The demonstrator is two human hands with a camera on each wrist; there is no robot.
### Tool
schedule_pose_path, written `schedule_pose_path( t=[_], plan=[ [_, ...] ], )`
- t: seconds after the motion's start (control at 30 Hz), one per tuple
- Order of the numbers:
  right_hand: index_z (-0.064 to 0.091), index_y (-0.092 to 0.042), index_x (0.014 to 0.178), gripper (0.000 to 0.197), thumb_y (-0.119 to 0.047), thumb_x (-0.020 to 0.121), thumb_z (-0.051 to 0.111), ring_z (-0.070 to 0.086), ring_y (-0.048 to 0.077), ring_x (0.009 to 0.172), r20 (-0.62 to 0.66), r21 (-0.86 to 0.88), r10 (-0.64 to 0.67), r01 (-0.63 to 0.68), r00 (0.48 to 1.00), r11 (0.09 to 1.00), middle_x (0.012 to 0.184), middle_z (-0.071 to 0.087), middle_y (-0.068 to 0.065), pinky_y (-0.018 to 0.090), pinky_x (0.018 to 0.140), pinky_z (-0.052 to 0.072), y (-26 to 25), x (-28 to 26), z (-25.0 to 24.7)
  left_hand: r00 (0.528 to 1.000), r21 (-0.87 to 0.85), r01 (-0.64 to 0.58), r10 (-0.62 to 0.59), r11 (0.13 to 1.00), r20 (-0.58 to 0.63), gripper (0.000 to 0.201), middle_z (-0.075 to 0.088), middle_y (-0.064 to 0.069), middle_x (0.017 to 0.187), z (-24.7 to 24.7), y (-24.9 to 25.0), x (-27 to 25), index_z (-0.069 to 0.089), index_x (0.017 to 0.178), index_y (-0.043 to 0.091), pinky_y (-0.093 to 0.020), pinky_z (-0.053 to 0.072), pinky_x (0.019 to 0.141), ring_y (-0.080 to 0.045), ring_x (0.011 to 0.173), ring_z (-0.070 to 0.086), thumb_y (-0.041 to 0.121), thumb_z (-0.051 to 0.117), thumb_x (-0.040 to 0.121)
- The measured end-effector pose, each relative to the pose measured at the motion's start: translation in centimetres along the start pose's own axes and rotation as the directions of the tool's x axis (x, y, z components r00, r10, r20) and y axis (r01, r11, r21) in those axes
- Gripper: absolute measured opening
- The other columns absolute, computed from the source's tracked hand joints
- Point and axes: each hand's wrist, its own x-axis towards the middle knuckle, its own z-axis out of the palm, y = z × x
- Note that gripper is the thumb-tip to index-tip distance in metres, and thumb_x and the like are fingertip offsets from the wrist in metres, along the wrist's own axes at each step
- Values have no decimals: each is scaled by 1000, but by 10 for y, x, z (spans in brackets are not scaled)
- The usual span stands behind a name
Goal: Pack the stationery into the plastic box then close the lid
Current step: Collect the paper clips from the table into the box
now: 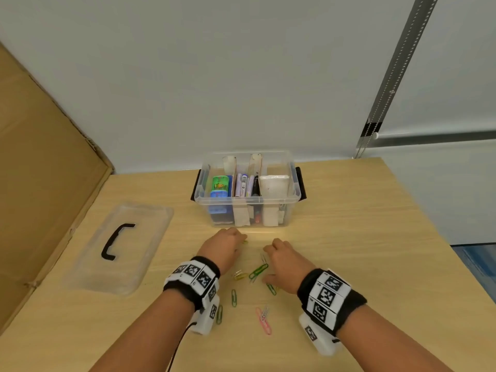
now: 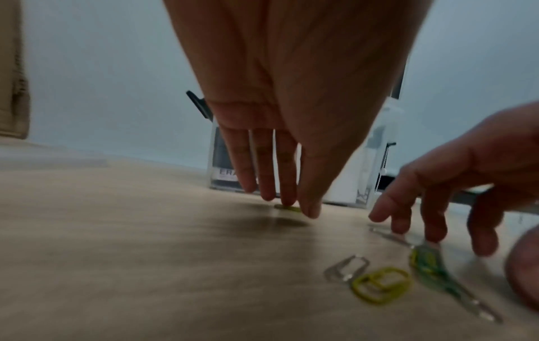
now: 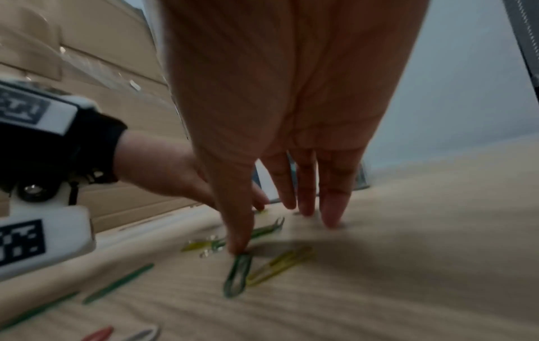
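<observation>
Nearest the person, at 6 o'clock on the wooden surface (image 1: 349, 264), lie a pink paper clip (image 1: 264, 324) and green paper clips (image 1: 234, 298), well apart from one another. Beyond them the right hand (image 1: 284, 264) has its fingers spread and straight, tips on the surface, its thumb touching a dark green clip (image 3: 237, 276). The left hand (image 1: 222, 247) presses straight fingertips onto a yellow clip (image 2: 287, 208), pinching nothing yet. The clips are likely light, stiff and thin, lying flat, so sliding or levering up an edge should work better than a straight pinch. At 12 o'clock the clear plastic box (image 1: 247, 210) stands open, already holding pens and an eraser. Its lid (image 1: 118, 248) lies at 10 o'clock beside a cardboard sheet (image 1: 40, 170). The room between hands and box looks open; the right edge of the surface is well apart.
</observation>
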Motion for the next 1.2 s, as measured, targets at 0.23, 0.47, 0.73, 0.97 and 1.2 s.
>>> schedule_pose_path(
  t=[0.23,0.47,0.73,0.97,1.2],
  plan=[
    [58,-4,111,23,-11,89,56,53,29,109,-5,-21,-9,9,1000,1000,118,52,12,36,88,45,-15,19,0,998,65,61,-58,996,-38,19,64,-2,108,2,5,8,68,103,22,-31,49,85,-22,98,61,22,54,91],
    [51,0,121,31,-5,91,45,50,32,114,10,-158,72,-69,997,985,123,51,19,38,91,46,-34,19,9,990,-231,138,-130,963,49,15,65,-2,95,-2,0,-8,64,99,17,-29,50,79,-20,87,62,17,55,87],
    [50,-5,114,26,-9,88,52,53,24,91,24,39,147,-148,989,988,114,57,15,28,72,40,-27,14,6,883,-918,372,-252,-138,396,25,40,-6,66,-7,-3,-51,42,76,9,-25,33,51,-17,56,39,-6,25,85],
    [63,-9,94,16,-7,94,47,56,15,74,153,933,231,-217,961,286,84,57,3,27,71,51,3,-4,9,973,-555,232,-182,799,144,15,57,6,87,8,-2,-50,52,89,20,-23,39,69,-12,81,52,34,57,89],
    [52,-14,74,19,-15,92,49,46,15,63,48,974,222,-95,974,205,68,50,0,27,62,40,5,-13,9,993,-289,118,-110,950,43,21,61,2,101,16,3,-43,55,97,19,-24,41,77,-15,94,55,33,64,85]
  ],
)
